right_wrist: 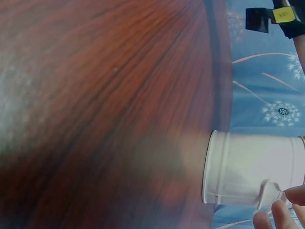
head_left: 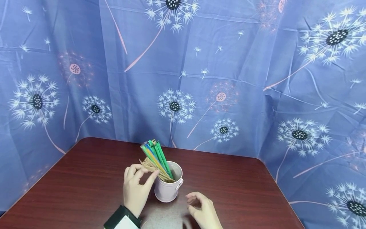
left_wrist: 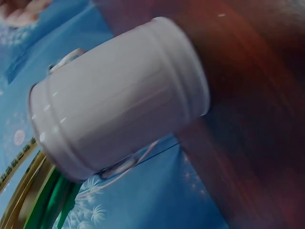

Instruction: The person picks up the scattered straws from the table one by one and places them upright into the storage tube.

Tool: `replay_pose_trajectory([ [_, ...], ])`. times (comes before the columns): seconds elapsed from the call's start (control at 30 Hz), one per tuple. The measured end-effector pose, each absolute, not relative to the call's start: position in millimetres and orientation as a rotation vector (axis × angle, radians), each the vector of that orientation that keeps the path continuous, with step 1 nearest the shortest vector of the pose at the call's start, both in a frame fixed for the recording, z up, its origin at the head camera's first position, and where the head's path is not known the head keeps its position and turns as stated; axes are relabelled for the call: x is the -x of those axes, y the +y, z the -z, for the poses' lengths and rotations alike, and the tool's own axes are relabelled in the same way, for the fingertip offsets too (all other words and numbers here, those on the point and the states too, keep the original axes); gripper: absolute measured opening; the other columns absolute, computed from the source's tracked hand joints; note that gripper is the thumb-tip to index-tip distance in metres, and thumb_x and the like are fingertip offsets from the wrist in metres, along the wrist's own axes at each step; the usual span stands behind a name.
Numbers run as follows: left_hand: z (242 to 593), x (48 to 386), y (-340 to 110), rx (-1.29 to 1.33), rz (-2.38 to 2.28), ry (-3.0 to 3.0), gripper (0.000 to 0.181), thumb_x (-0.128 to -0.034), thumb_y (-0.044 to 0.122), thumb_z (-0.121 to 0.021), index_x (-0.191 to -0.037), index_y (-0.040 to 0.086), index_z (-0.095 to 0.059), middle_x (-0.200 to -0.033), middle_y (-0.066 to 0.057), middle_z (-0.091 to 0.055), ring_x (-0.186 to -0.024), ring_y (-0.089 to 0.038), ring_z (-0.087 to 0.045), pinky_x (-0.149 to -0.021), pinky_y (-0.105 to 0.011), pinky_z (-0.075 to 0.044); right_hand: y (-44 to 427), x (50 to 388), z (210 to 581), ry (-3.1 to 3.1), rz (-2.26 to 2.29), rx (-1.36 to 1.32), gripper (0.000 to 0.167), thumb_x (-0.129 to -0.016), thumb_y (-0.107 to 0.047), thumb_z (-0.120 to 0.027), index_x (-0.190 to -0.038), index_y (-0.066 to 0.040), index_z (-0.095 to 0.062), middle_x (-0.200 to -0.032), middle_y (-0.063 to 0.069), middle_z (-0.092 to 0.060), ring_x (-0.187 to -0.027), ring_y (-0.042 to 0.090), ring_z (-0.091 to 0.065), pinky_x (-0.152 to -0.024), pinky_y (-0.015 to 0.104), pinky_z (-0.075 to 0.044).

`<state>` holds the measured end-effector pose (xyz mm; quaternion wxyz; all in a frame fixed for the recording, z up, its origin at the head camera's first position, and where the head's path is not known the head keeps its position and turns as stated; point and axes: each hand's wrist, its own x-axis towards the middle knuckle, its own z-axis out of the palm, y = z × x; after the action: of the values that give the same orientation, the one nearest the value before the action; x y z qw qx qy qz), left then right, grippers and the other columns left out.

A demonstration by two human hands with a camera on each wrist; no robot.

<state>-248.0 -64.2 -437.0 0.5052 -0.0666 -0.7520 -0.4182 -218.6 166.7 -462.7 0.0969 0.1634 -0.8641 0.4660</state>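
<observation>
A pale metal pail (head_left: pixel 166 192) with small side handles stands upright on the table. Out of its mouth leans a bundle of long green pieces (head_left: pixel 163 159), with blue and yellow ones among them, tilted left over the rim. Tan frayed cord (head_left: pixel 152 166) lies along the bundle's left side. At that cord are the thumb and fingertips of my left hand (head_left: pixel 135 187), loosely bent with a gap between thumb and index finger. My right hand (head_left: pixel 201 208) hovers right of the pail, fingers loosely curled, holding nothing. In the right wrist view, its fingers (right_wrist: pixel 281 217) overlap the pail's handle (right_wrist: pixel 269 191).
The dark red-brown wooden table (head_left: pixel 71 178) extends to both sides and behind the pail. Blue cloth with dandelion prints (head_left: pixel 137 95) hangs around its back and sides. A black band (head_left: pixel 123 216) is on my left wrist.
</observation>
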Motion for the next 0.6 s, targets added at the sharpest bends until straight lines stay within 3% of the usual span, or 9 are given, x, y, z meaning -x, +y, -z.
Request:
replay_pose_trajectory([
  [0.23, 448.9, 246.9, -55.9, 0.196, 0.887, -1.936, 0.024, -0.0656, 0.022, -0.091, -0.067, 0.013, -0.069, -0.078, 0.004, -0.053, -0.077, -0.010, -0.043, -0.055, -0.020, -0.038, 172.8, 219.6, 458.0, -2.565, -1.302, -0.432, 0.024, -0.078, 0.002, -0.071, -0.101, -0.006, -0.068, -0.089, 0.003, -0.070, -0.080, 0.005, -0.064, -0.073, 0.026, -0.059],
  [0.4, 455.1, 246.6, -53.9, 0.175, 0.831, -2.035, 0.026, -0.0662, 0.027, -0.090, -0.065, 0.014, -0.068, -0.077, 0.003, -0.056, -0.076, -0.013, -0.048, -0.052, -0.028, -0.045, 178.0, 220.6, 453.5, -2.581, -1.290, -0.379, 0.024, -0.079, -0.001, -0.073, -0.102, -0.008, -0.068, -0.091, 0.001, -0.068, -0.083, 0.010, -0.065, -0.076, 0.029, -0.060],
  [0.6, 455.5, 242.7, -62.0, 0.166, 0.843, -2.250, 0.015, -0.0740, 0.030, -0.086, -0.078, 0.022, -0.074, -0.089, 0.004, -0.068, -0.085, -0.017, -0.061, -0.067, -0.039, -0.054, 182.8, 221.9, 451.3, -2.567, -1.204, -0.373, 0.024, -0.080, -0.003, -0.075, -0.101, -0.012, -0.069, -0.091, -0.001, -0.066, -0.083, 0.008, -0.064, -0.075, 0.029, -0.061],
])
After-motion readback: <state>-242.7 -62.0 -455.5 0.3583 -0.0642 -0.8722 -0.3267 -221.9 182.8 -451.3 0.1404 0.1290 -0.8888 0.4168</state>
